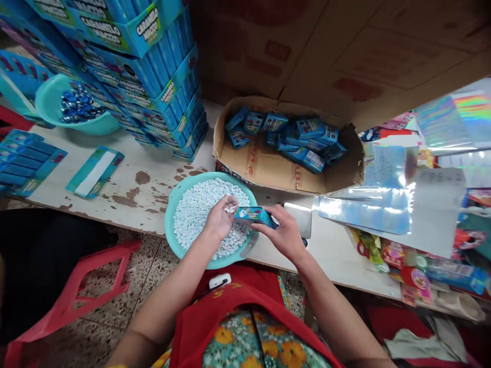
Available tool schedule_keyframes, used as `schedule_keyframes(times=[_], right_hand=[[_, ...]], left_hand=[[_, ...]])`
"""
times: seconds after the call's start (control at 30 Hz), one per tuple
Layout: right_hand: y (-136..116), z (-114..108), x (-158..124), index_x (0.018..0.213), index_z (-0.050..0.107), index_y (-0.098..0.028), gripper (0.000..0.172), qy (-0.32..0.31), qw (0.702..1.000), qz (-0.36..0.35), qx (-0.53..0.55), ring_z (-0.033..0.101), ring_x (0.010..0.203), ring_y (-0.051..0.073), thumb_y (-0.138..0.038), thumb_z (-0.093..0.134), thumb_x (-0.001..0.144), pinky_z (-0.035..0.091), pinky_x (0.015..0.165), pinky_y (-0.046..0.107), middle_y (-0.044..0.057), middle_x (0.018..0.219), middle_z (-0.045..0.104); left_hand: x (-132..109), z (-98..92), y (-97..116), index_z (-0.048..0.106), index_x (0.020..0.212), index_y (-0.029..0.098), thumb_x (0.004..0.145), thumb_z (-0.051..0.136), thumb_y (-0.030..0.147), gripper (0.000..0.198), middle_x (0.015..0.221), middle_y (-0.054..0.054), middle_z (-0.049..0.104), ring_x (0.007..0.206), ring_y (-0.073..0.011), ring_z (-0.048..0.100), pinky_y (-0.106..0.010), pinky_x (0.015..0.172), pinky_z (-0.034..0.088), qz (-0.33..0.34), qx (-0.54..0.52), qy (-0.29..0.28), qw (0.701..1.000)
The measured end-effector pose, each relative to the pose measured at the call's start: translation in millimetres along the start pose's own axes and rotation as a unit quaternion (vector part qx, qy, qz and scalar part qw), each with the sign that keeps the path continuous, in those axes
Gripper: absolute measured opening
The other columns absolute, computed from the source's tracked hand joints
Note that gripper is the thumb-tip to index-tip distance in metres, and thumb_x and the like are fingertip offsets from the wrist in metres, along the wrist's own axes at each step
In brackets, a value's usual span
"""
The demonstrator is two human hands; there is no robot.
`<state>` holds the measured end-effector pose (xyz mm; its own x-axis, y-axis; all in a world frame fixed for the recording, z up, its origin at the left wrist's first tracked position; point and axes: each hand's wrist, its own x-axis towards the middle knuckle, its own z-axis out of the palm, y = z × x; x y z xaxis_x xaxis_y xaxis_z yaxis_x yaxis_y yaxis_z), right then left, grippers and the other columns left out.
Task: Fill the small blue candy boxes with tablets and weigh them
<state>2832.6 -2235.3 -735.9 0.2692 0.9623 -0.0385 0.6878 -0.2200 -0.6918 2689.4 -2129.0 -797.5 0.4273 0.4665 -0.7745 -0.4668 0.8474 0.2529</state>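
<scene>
A teal bowl point(174, 202) full of small white candies point(195, 209) stands at the near edge of the table. My left hand point(220, 220) hovers over it, fingers cupped around a few white candies at the open end of a small blue box point(255, 214). My right hand point(284, 232) grips that box from the right, holding it level over the bowl's right rim.
A cut-down cardboard tray point(268, 168) with several filled blue boxes lies behind the bowl. Stacked blue display cartons point(153, 76) rise at the back left beside a second teal bowl point(49, 110) of dark blue pieces. Shiny foil bags point(383, 204) cover the right. A red stool point(84, 286) stands at lower left.
</scene>
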Motion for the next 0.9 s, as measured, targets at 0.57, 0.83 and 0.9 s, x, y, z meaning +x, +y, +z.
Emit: schedule_keyframes(times=[0.57,0.83,0.9], right_hand=[[171,-51,-65,0.114,0.055,-0.019,0.063,0.234,0.925,0.257,0.15,0.062,0.097,0.024,-0.043,0.079,0.061,0.05,0.088,0.043,0.008,0.107,0.065],[159,-168,80,0.121,0.054,-0.019,0.048,0.18,0.971,0.025,-0.157,0.053,0.115,0.026,-0.041,0.066,0.08,0.043,0.099,0.039,0.011,0.121,0.057],[192,-177,142,0.122,0.055,-0.012,0.055,0.052,0.968,0.075,-0.232,0.053,0.113,0.029,-0.039,0.07,0.076,0.042,0.1,0.041,0.015,0.122,0.057]], left_hand=[[35,-10.2,19,0.067,0.102,0.02,0.081,0.055,0.049,0.037,0.112,-0.006,0.066,0.109,-0.0241,0.058,-0.039,0.101,0.042,0.376,0.628,0.034,0.68],[24,10.1,16,0.068,0.1,0.023,0.077,0.061,0.049,0.036,0.108,-0.004,0.069,0.105,-0.025,0.062,-0.043,0.103,0.043,0.335,0.592,0.098,0.726],[22,8.8,11,0.068,0.1,0.023,0.078,0.061,0.049,0.035,0.106,-0.003,0.07,0.104,-0.0245,0.063,-0.042,0.101,0.045,0.339,0.578,0.106,0.735]])
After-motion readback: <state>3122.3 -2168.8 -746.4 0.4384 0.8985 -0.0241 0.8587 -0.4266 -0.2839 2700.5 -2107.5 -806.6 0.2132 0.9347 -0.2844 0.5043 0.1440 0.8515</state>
